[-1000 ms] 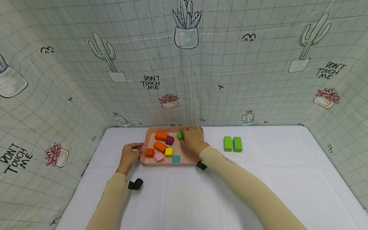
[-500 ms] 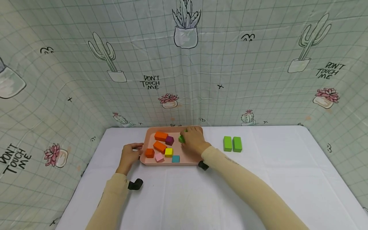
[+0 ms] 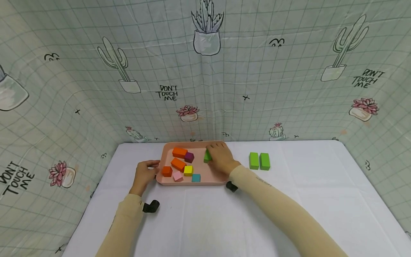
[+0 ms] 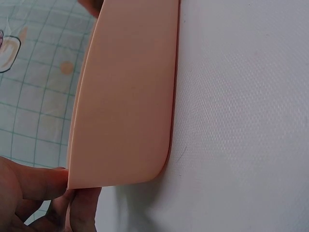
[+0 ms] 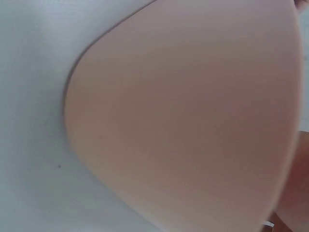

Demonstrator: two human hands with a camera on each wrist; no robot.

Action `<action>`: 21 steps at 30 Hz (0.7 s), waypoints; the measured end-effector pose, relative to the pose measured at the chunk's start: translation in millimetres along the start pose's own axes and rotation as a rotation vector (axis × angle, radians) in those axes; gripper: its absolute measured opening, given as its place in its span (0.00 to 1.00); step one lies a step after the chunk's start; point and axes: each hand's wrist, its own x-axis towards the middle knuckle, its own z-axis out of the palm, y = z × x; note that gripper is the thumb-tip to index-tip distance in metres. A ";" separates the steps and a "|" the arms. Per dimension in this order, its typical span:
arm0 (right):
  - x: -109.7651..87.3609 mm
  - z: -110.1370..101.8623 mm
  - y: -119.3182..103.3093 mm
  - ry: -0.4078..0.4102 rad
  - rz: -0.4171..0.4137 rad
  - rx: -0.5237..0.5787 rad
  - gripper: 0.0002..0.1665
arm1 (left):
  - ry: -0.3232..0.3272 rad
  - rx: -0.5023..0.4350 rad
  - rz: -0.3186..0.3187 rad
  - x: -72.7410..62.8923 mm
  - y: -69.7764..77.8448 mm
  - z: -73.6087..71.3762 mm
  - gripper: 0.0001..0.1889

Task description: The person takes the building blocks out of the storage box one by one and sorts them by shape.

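A pink tray (image 3: 210, 176) with several coloured blocks lies near the back of the white table. My left hand (image 3: 144, 174) is at its left end. In the left wrist view, the left hand (image 4: 36, 193) pinches the tray rim, a digit on top and fingers against the outer wall. Over the tray's right part, my right hand (image 3: 221, 159) grips a green block (image 3: 207, 156), partly hidden by the fingers. The right wrist view shows mostly the tray's outer wall (image 5: 183, 111), with a bit of the right hand (image 5: 295, 186) behind it.
Orange blocks (image 3: 179, 152), a purple (image 3: 189, 157), a yellow (image 3: 188, 170), a pink (image 3: 178, 176) and a blue one (image 3: 196, 177) sit in the tray's left and middle. Two green blocks (image 3: 259, 161) stand side by side on the table, right of the tray. A patterned cloth (image 3: 224, 107) rises behind.
My right hand has shifted a little to the right and towards me within the tray, the green block turning and moving with it. The left hand has stayed at the rim.
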 end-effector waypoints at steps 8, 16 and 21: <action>-3.8 -2.1 3.1 0.026 0.011 0.033 0.26 | 0.004 -0.004 0.006 0.2 -0.3 -0.5 0.19; -13.5 0.4 9.8 0.049 -0.024 0.023 0.30 | 0.007 0.005 0.016 -2.4 -3.5 1.5 0.19; -20.3 -5.0 13.8 0.091 -0.049 0.013 0.31 | 0.017 0.005 0.014 -1.3 -2.2 2.3 0.19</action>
